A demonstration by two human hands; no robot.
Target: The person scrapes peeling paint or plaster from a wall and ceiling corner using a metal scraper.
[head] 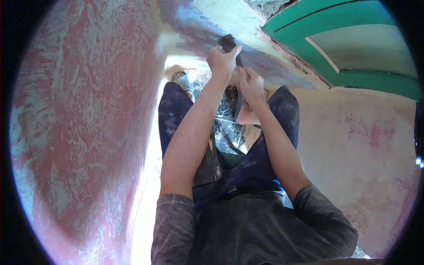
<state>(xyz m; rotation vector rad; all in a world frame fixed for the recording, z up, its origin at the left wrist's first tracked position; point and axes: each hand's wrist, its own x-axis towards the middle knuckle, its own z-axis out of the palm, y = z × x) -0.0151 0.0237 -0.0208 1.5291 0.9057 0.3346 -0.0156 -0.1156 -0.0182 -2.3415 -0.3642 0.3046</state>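
Note:
My left hand [222, 60] grips a dark, flat-bladed scraper [227, 42] near its blade, with the thumb and fingers around it. The blade's end lies at or very close to the patchy red and grey wall [195, 33] in front of me; contact cannot be told. Just below and to the right, my right hand [250, 81] is closed around the lower end of the same tool, its handle mostly hidden by the fingers. Both arms reach forward between my raised knees.
A scuffed red and grey wall [89, 116] rises close on my left. A green wooden frame with a panel [298, 31] stands at upper right, above a pale stained wall [351, 139]. Below my hands lies a paint-spattered dark surface [228, 102], near my sandalled foot [180, 79].

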